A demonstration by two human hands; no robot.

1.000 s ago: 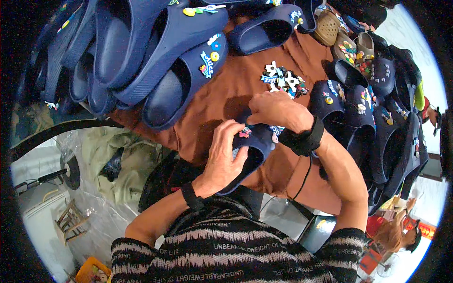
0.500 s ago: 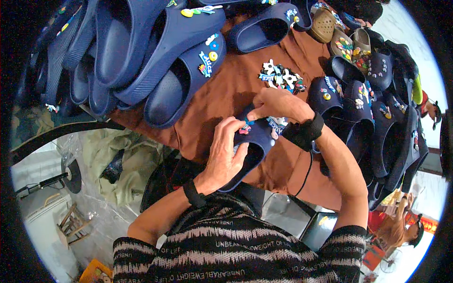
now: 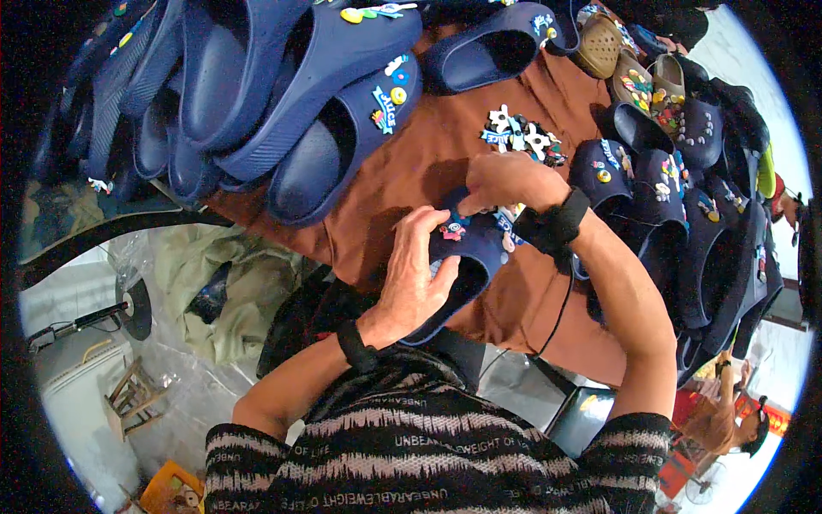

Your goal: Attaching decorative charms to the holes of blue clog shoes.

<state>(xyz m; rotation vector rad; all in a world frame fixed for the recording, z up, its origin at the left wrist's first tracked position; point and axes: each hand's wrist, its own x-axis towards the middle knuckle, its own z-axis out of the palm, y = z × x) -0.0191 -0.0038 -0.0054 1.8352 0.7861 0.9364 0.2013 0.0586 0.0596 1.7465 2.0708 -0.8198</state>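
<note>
A dark blue slip-on clog point(image 3: 481, 249) rests toe away from me at the near side of the brown-covered table. My left hand point(image 3: 411, 278) is closed around its left side, thumb at the foot opening and fingers on the upper. Beside those fingertips sits a pink figure charm point(image 3: 452, 231), and a blue-and-white lettered charm lies partly under my right wrist. My right hand point(image 3: 509, 182) is curled closed over the toe, its thumb and fingertips against the upper; whatever they pinch is hidden. Just beyond it lies a pile of small black, white and blue charms point(image 3: 521, 137).
Large navy slides point(image 3: 312, 167) are stacked at the left. More decorated navy clogs point(image 3: 659, 184) crowd the right edge, with tan clogs point(image 3: 599, 44) behind. The brown cloth point(image 3: 385, 188) covers the table. Another person point(image 3: 723, 420) is at far right.
My right hand has rolled slightly over the toe, its fingers tucked further under. My left hand keeps its hold. The whole view has shifted a little.
</note>
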